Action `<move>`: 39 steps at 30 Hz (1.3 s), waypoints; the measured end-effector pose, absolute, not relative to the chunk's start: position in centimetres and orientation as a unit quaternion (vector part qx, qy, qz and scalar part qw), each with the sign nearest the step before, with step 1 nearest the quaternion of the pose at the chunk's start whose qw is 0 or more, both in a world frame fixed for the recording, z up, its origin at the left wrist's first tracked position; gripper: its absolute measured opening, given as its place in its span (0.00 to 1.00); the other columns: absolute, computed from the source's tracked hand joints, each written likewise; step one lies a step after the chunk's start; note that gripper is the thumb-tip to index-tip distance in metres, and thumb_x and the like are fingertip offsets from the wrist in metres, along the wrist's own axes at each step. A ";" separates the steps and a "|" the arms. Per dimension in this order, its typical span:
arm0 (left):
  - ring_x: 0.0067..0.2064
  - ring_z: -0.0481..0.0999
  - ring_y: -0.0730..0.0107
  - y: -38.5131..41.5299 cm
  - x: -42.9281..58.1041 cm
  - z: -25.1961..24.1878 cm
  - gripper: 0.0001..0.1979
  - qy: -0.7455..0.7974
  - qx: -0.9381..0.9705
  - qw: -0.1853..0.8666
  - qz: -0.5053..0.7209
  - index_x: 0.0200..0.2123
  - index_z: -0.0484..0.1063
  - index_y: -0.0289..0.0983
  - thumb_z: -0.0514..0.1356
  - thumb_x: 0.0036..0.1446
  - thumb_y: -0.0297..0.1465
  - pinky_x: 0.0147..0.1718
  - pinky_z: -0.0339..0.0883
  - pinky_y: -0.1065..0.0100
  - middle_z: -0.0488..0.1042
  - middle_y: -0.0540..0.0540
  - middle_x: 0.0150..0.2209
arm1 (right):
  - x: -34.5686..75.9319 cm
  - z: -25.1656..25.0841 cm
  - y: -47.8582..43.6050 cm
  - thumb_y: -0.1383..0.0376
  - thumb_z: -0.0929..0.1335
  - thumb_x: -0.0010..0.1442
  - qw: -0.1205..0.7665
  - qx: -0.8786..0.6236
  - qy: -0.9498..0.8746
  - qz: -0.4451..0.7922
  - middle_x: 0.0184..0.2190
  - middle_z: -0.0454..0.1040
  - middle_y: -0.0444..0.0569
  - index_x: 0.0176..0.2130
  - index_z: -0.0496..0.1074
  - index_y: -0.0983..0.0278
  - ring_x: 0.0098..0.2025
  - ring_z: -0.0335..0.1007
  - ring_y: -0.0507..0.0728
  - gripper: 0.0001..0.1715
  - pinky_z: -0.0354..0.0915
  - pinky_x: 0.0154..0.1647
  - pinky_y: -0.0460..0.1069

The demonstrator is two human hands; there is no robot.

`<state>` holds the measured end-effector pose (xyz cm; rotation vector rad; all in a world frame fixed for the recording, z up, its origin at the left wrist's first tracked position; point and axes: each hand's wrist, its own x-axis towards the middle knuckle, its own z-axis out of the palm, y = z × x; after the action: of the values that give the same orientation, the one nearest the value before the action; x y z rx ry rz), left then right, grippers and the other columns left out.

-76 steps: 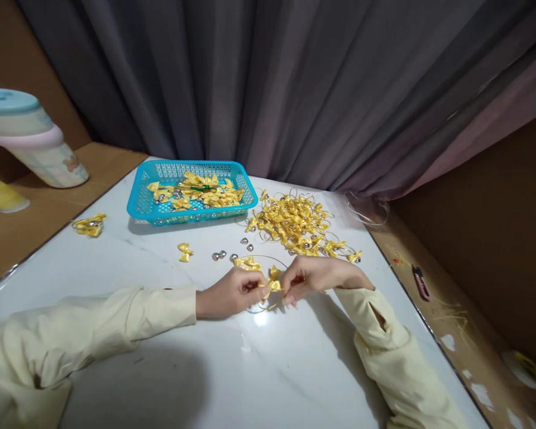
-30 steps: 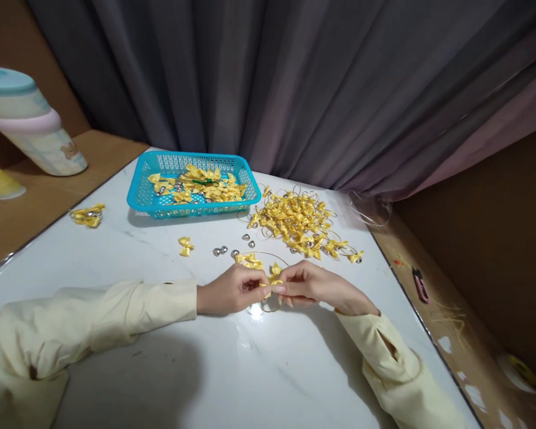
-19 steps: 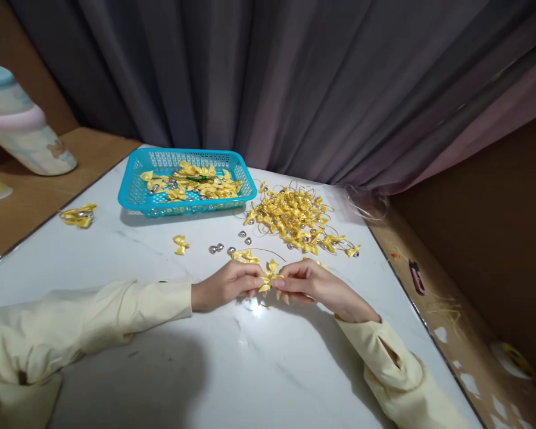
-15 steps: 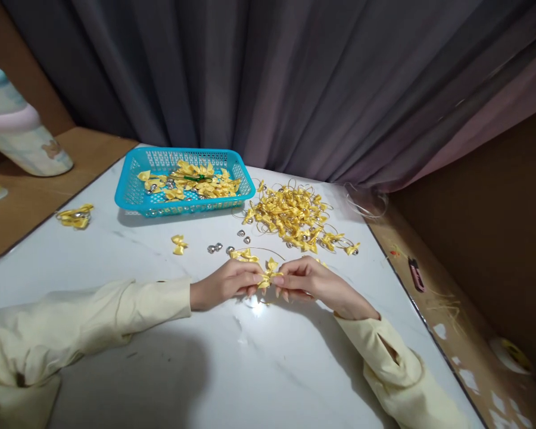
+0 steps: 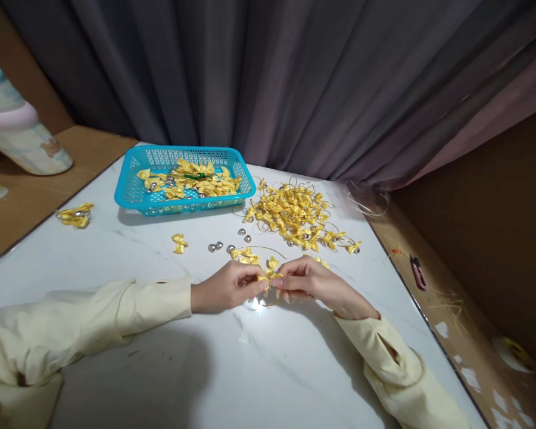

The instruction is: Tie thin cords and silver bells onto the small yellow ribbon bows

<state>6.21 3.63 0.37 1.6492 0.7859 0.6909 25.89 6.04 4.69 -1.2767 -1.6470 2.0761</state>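
Observation:
Between my two hands is a yellow ribbon bow, held just above the white tabletop. My left hand pinches its left side between thumb and fingers. From the other side, my right hand grips the bow with thumb and forefinger. A thin gold cord curves below and behind the fingertips. Just beyond the left fingers lie more yellow bows on the table. Several silver heart-shaped beads are scattered behind my left hand, near a loose yellow bow. The fingertips partly cover the held bow.
A blue plastic basket holds yellow bows and silver beads. To its right is a heap of corded bows. A small bundle lies at far left, a tumbler behind it. A pink cutter lies beyond the right edge.
My left thumb and fingers have shifted slightly on the bow. My right hand stays nearly in place, and the bow remains between both hands.

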 end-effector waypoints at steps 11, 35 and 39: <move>0.21 0.58 0.78 3.6 6.4 0.5 0.12 0.356 0.683 0.561 0.303 0.25 0.65 0.34 0.53 0.57 0.35 0.20 0.53 0.75 0.59 0.55 0.19 | 26.4 5.6 6.3 0.52 0.71 0.49 0.126 -0.481 -0.667 0.554 0.17 0.65 0.41 0.29 0.73 0.68 0.17 0.53 0.45 0.20 0.49 0.15 0.42; 0.24 0.62 0.76 3.7 6.3 0.5 0.12 0.355 0.646 0.618 0.272 0.26 0.65 0.33 0.53 0.57 0.36 0.24 0.56 0.73 0.63 0.52 0.20 | 25.7 3.1 2.4 0.76 0.60 0.61 0.314 -0.309 -0.870 0.223 0.39 0.71 0.52 0.42 0.67 0.64 0.42 0.69 0.53 0.13 0.68 0.41 0.48; 0.24 0.63 0.76 3.7 6.2 0.5 0.12 0.352 0.650 0.615 0.275 0.26 0.65 0.33 0.53 0.57 0.35 0.25 0.57 0.73 0.63 0.52 0.21 | 25.5 3.0 2.4 0.76 0.60 0.61 0.328 -0.315 -0.864 0.214 0.38 0.71 0.52 0.41 0.68 0.64 0.42 0.69 0.53 0.12 0.69 0.41 0.47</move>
<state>6.21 3.70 0.49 1.4973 0.8107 0.6332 25.51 2.36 3.05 -0.8258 -2.2632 0.5602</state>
